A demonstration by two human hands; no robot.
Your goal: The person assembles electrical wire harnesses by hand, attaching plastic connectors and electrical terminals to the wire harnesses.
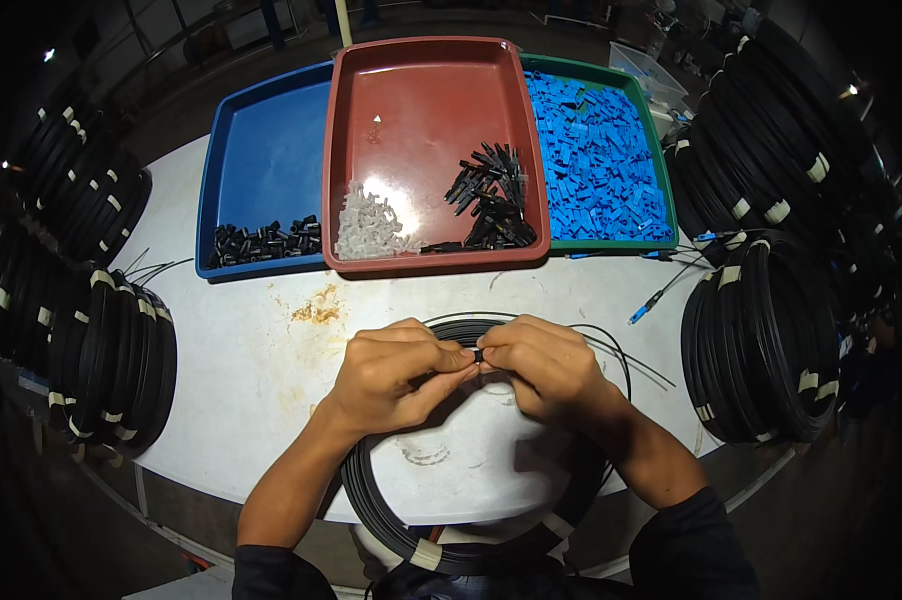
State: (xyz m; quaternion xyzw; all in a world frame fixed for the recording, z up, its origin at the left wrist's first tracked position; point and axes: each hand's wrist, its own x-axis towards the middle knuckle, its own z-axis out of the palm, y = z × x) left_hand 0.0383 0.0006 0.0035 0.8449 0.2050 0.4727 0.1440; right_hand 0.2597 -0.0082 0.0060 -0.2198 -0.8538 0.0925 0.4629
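Observation:
My left hand (396, 378) and my right hand (543, 362) meet over the middle of the table, thumbs and fingers pinched together. Between their tips shows a small black piece (479, 356), dark and short; both hands grip it, and the fingers hide most of its shape. Beneath my hands lies a coil of black cable (369, 505), its near side hanging past the table's front edge, with a pale tape band (426, 555) round it. Loose cable ends (626, 362) stick out to the right of my right hand.
At the back stand a blue tray (271, 110) with black caps, a red tray (431, 90) with white clips and black connector parts, and a green tray (661, 150) full of blue pieces. Taped cable coils (111, 360) stack left; more coils (761, 340) stand right, near a blue-tipped cable (643, 308).

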